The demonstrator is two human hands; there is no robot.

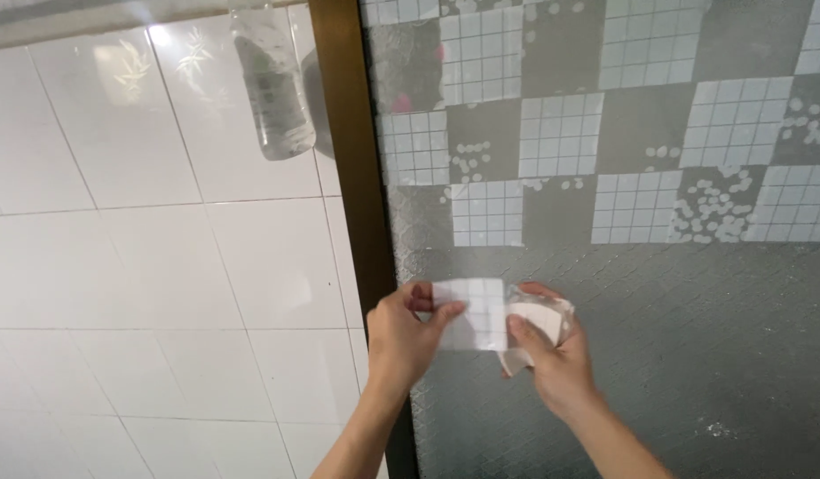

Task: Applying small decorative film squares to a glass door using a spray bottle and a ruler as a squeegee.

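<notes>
A small square of translucent film with a white grid pattern (477, 312) is held up in front of a textured glass pane (694, 337). My left hand (403, 337) pinches its left edge between thumb and fingers. My right hand (552, 355) grips its right edge and also holds crumpled white backing pieces (539, 324) in the palm. The upper part of the pane carries a checkerboard of patterned film squares (605, 133), some with grids, some with dots, some plain grey.
A brown frame post (352, 160) runs down between the glass and a white tiled wall (161, 266). A clear plastic bottle (272, 80) hangs upside down against the tiles at the top.
</notes>
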